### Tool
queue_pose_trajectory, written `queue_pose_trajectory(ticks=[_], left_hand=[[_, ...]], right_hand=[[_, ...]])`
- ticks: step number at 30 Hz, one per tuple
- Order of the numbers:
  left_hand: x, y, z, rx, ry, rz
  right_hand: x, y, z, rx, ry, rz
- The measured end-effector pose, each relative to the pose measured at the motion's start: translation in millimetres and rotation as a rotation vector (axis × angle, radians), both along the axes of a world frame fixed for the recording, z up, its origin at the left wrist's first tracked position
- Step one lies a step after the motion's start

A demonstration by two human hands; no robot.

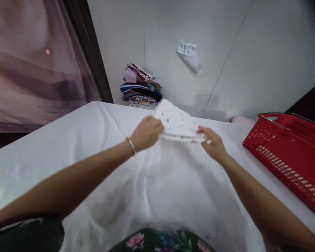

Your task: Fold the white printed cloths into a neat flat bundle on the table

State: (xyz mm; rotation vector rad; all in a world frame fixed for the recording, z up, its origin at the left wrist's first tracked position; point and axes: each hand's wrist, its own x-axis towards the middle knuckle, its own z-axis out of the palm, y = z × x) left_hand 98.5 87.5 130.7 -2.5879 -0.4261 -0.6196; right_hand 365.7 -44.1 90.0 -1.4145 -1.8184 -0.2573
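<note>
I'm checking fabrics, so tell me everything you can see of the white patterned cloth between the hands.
The white patterned cloth looks soft, with scattered small dark marks, too blurred to identify. It is folded, layered edges on the near side. The left hand grips its left side, the right hand its right end, apparently holding it above the white sheet.

Table (157,210): covered in wrinkled white cloth (120,120)
Far edge: stack of folded clothes (141,87), mixed colours
Right side: red perforated plastic shopping basket (294,150)
</note>
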Motion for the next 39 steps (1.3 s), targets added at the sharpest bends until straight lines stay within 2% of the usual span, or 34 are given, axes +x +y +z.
queue_pose_trajectory(ticks=[2,3,4,6,8,12,18,21,23,25,27,30,32,34,39], left_hand=[[-5,-16,-61.5,-0.137,0.102,-0.041],[-7,-23,-86.0,-0.199,0.130,-0.064],[-10,-30,-104.7,-0.250,0.142,-0.085],[-16,-42,-124.0,-0.319,0.122,-0.081],[-22,-52,-125.0,-0.347,0.087,-0.088],[-36,-69,-116.2,-0.381,0.082,-0.118],[-54,-90,-119.3,-0.535,0.155,-0.152],[-57,-86,-112.0,-0.663,0.082,-0.202],[-54,-76,-106.5,-0.776,-0.041,-0.127],[-46,-62,-104.2,-0.898,-0.179,0.079],[-36,-48,-106.3,-1.006,-0.263,0.319],[-24,-36,-113.8,-1.134,-0.287,0.520],[-20,-36,-118.1,-1.188,-0.295,0.568],[-19,-39,-120.7,-1.208,-0.319,0.590],[-23,-51,-123.3,-1.166,-0.276,0.558]], right_hand=[[-9,-19,-52.6,-0.070,-0.031,0.028],[-13,-28,-73.4,-0.100,-0.041,0.044],[-16,-37,-89.4,-0.124,-0.044,0.053],[-21,-52,-107.3,-0.169,-0.040,0.039],[-23,-64,-111.4,-0.196,-0.041,0.030],[-29,-83,-111.2,-0.224,-0.064,0.083],[-37,-107,-117.3,-0.231,-0.078,0.129],[-36,-114,-104.8,-0.409,0.012,0.196],[-34,-112,-88.6,-0.566,0.127,0.221],[-34,-100,-70.2,-0.675,0.272,0.214],[-39,-77,-55.3,-0.722,0.425,0.152],[-55,-25,-46.1,-0.694,0.583,-0.026],[-70,17,-47.4,-0.728,0.633,-0.061],[-84,58,-51.2,-0.782,0.593,-0.104],[-107,138,-59.0,-0.837,0.494,-0.246]])
